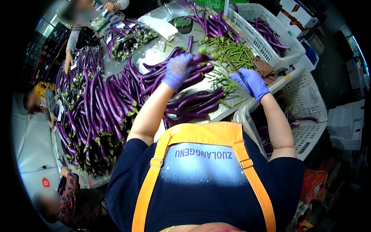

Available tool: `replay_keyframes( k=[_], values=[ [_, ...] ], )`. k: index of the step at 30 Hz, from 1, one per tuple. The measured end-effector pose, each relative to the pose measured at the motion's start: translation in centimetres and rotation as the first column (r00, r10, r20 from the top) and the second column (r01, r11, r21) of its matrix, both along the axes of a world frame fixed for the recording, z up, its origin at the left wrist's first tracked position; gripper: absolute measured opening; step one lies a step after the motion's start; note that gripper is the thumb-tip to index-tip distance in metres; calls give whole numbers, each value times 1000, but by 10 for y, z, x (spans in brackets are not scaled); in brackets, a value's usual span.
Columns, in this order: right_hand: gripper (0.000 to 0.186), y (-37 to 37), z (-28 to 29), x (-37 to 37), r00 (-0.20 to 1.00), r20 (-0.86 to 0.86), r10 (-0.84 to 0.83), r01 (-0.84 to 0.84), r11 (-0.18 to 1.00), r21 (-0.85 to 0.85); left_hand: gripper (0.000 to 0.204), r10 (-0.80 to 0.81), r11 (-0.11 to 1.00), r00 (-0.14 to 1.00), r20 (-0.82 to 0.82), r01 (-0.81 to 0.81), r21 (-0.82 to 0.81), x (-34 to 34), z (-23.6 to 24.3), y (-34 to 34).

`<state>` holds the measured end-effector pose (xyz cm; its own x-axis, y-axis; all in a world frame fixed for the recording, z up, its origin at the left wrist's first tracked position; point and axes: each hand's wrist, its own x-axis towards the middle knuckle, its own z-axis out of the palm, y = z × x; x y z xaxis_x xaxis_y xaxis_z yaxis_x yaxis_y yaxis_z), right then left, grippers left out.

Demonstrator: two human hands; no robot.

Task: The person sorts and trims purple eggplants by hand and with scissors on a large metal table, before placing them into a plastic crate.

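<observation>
Fingers of the left hand, in a purple glove, curl around a bundle of long purple eggplants, gripping it near the stalk end. The bundle's long axis runs roughly left to right across the metal counter, with the green-capped stem ends pointing right, toward the pile of cut green stems. The right hand, also gloved in purple, hovers just right of the bundle with its fingers closed around a thin dark tool whose shape I cannot make out; it sits over scattered stems at the counter's edge.

Below the held bundle, more eggplants lie on the counter, their long axes also running left to right. A large heap of eggplants fills the left of the counter, mostly lying up and down in the view. White plastic crates stand to the right, one holding a few eggplants. Other people work at the counter's far and left sides.
</observation>
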<state>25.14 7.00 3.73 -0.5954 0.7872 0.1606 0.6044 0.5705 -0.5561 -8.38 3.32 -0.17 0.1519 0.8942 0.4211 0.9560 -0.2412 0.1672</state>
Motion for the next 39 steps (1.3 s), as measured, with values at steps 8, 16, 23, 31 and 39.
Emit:
replay_keyframes(
  k=[8, 16, 23, 31, 39],
  values=[
    [40, -18, -13, 36, 992, -16, -122, 119, 987, -112, 44, 108, 993, 990, -95, -103, 56, 9, -23, -3],
    [30, -31, -3, 43, 985, -59, -163, 148, 969, -195, 52, -61, 887, 989, -138, -10, -462, 114, -81, -59],
    [26, -34, -10, 43, 969, -230, -95, 46, 977, -209, 50, 33, 803, 999, -1, -28, -596, 109, -80, -43],
    [43, -48, 17, 49, 1000, 6, 26, -24, 980, -198, 44, 298, 647, 572, 764, 467, -603, 46, -2, -49],
    [56, -40, 20, -1, 986, 166, 28, -7, 992, -124, 80, 409, 487, 245, 879, 756, -437, 51, 25, -62]
  ],
)
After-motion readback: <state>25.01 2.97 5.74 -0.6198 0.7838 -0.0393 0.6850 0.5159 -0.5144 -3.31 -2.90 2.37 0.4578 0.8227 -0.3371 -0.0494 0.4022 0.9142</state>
